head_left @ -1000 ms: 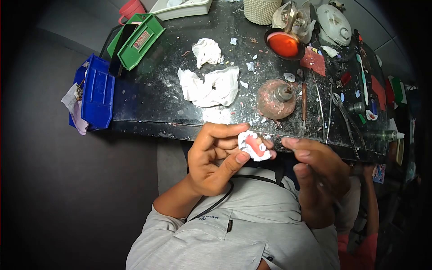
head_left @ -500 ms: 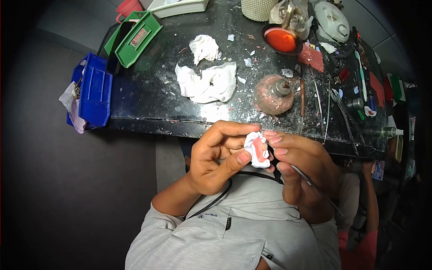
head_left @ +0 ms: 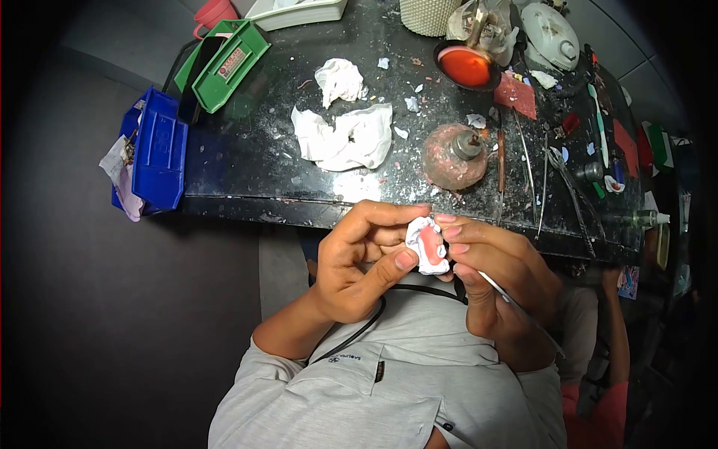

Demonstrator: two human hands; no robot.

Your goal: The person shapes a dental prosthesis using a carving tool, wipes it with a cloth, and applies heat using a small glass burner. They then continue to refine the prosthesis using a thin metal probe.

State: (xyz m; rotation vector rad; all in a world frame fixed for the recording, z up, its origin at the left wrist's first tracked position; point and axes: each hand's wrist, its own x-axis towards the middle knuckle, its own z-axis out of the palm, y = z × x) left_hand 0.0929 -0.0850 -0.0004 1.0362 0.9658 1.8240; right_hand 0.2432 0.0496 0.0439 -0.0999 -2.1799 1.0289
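Note:
My left hand (head_left: 357, 262) grips a white plaster dental cast (head_left: 416, 233) between thumb and fingers, just in front of my chest. Pink wax (head_left: 430, 245) covers the middle of the cast, with pale teeth along its right side. My right hand (head_left: 502, 273) is closed around a thin metal dental instrument (head_left: 516, 305), whose shaft slants down to the right past the palm. The fingertips of this hand are at the tooth side of the cast; the instrument's working tip is hidden by them.
On the black bench (head_left: 247, 161) stand a wax-spattered spirit burner (head_left: 455, 159), a pan of red molten wax (head_left: 465, 66) and crumpled white cloth (head_left: 344, 138). Metal tools (head_left: 572, 183) lie at right, blue (head_left: 161, 150) and green bins (head_left: 232, 67) at left. Another person's arm (head_left: 618, 329) shows at right.
My right hand has shifted slightly up and left, its fingers closer over the teeth, and the instrument has turned a little. The left hand has tilted the cast slightly.

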